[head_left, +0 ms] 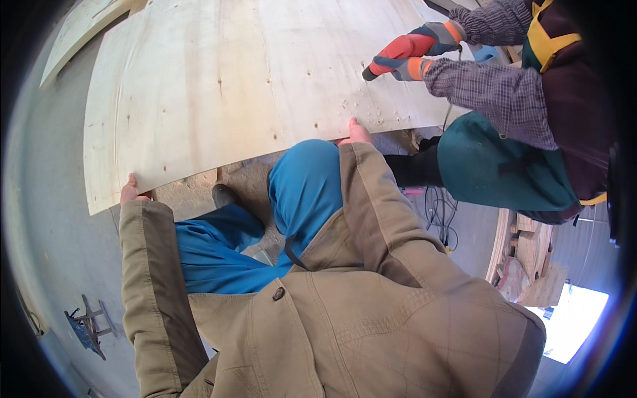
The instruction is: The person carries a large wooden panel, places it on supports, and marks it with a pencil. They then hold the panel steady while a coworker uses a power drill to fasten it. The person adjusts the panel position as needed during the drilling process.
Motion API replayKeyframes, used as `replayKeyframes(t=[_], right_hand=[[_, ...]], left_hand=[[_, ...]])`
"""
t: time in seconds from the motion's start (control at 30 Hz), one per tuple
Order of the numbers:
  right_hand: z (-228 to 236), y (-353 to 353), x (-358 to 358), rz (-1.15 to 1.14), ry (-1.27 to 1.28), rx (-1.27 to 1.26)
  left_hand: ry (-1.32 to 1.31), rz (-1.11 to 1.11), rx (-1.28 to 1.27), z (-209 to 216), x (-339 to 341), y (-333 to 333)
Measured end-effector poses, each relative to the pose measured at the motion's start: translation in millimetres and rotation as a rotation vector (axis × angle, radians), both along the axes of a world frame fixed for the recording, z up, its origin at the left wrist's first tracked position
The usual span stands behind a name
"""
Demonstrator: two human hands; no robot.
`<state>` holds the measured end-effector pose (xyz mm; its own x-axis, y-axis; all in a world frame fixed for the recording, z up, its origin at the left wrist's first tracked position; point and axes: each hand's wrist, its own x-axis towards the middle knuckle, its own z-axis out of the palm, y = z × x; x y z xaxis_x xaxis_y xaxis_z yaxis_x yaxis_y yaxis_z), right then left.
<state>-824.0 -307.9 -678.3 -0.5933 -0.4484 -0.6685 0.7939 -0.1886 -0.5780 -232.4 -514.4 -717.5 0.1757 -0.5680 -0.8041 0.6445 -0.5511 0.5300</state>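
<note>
A large pale plywood sheet (252,73) with knots spreads in front of me. My left hand (135,191) grips its near edge by the left corner, the thumb lying on top. Further right along that edge, my right hand (359,133) holds the sheet the same way. The fingers of both hands are hidden beneath the board. Across the right part of the sheet, a co-worker's gloved hands (434,40) hold a red power tool (402,48), its dark tip close to the surface. Small wood chips (352,107) lie scattered near my right hand.
The co-worker's green-clad leg (497,159) is close on my right. Dark cables (438,215) coil on the floor beside it, with stacked timber (527,249) behind. Another pale board (79,33) is at the far left. A small stand (93,325) stands at lower left.
</note>
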Motion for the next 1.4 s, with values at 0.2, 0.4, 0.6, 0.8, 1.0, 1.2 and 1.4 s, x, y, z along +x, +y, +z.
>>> replayKeyframes(t=[0.2,0.4,0.6,0.8,1.0,1.2,1.4], right_hand=[[8.4,-1.5,3.7,-0.032,-0.018,0.020],[5.3,-1.1,4.6,-0.043,-0.038,-0.016],[9.3,-1.0,6.8,-0.065,-0.050,-0.013],[14.0,-1.3,10.2,-0.061,-0.062,-0.010],[11.0,-1.4,8.6,-0.067,-0.064,-0.013],[17.0,-1.4,12.5,-0.071,-0.046,-0.022],[25.9,-2.6,16.7,-0.095,-0.065,0.015]], left_hand=[[0.009,-0.016,-0.083,-3.0,2.4,-0.6],[-0.090,-0.012,-0.052,14.1,-9.7,7.6],[-0.070,0.006,-0.065,15.2,-10.9,6.9],[-0.094,-0.029,-0.064,6.5,-5.8,3.3],[-0.073,-0.021,-0.039,4.0,-3.3,2.5],[-0.079,-0.025,-0.046,6.0,-2.4,2.8],[-0.074,-0.020,-0.035,9.4,-5.8,3.8]])
